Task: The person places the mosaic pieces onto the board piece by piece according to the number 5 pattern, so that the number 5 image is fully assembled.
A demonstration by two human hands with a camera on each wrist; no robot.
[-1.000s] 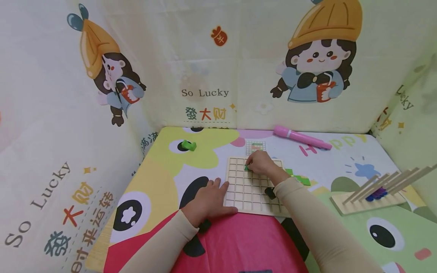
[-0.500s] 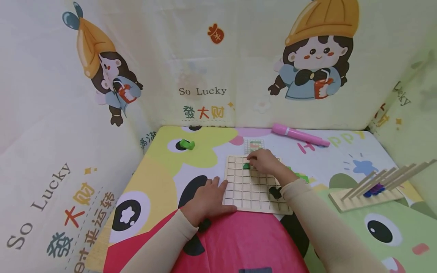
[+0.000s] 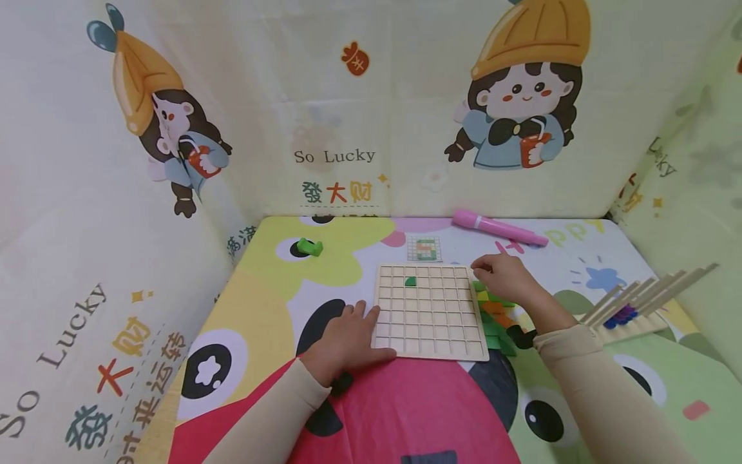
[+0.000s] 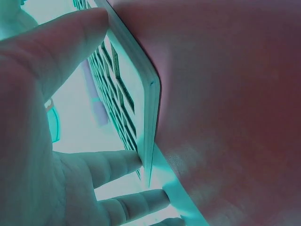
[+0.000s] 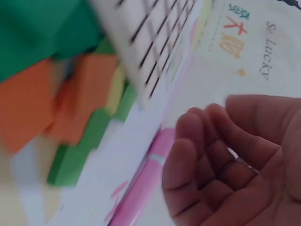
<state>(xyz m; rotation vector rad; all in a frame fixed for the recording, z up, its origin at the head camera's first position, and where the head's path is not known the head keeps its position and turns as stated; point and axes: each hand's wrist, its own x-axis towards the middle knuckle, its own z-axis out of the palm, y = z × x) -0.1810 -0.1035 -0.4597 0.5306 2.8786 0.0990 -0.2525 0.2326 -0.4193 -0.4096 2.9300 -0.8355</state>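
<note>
A square wooden grid board lies in the middle of the table, with one small green piece in its upper rows. My left hand rests at the board's lower left corner. Its straight fingers touch the left side and its thumb lies along the near edge. Right of the board my right hand hovers with loosely bent fingers, holding nothing. Beneath it and along the board's right side lies a pile of flat pieces, with green pieces, orange pieces and a bit of yellow.
A pattern card lies just behind the board, and a thick pink marker behind that to the right. Light green pieces sit at the back left. A wooden peg stand with purple beads stands on the right.
My right hand has let go of the green piece, which stays on the board, and moved right over the pile. The left hand keeps its place at the board.
</note>
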